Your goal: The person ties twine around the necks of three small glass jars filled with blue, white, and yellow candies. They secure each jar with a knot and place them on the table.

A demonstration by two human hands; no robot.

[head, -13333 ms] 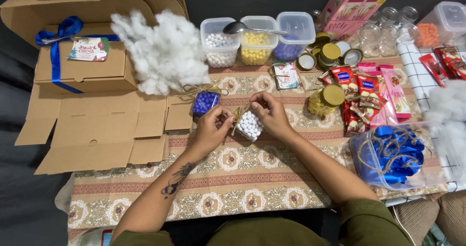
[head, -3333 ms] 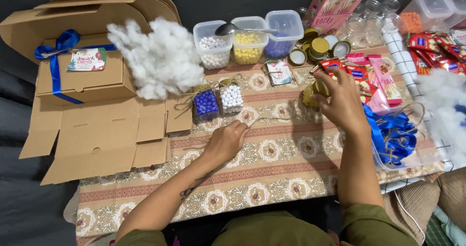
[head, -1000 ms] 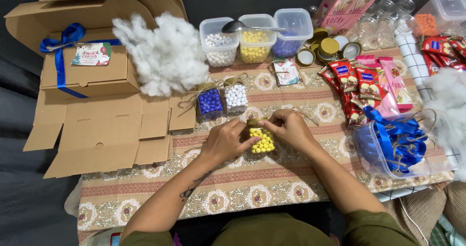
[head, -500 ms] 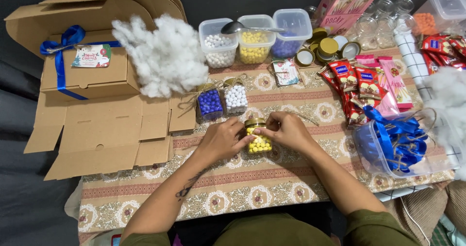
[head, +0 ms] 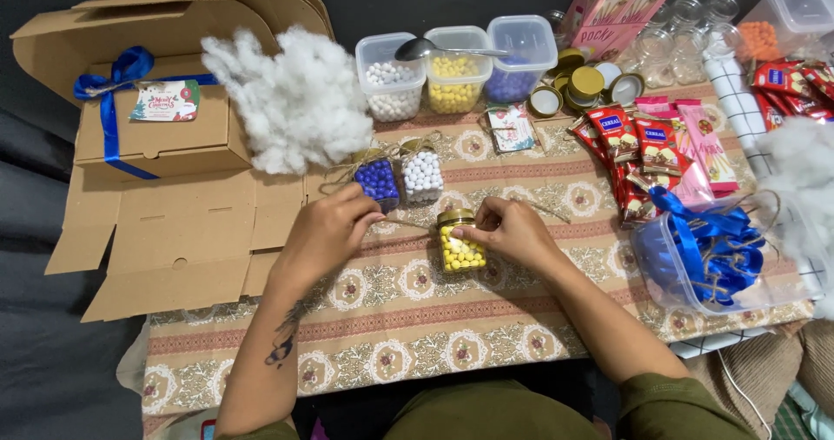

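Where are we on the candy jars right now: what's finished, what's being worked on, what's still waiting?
Done: the blue-bead jar and the white-bead jar stand filled, lidded and tied with twine. In hand: the yellow-bead jar is filled and capped; the right hand pinches at its lid while the left hand holds a strand of twine stretched toward it. Left: empty glass jars and loose gold lids wait at the back.

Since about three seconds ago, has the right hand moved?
Yes. The right hand has come left, from the snack packets to the jar of yellow beads in front of the blue and white jars.
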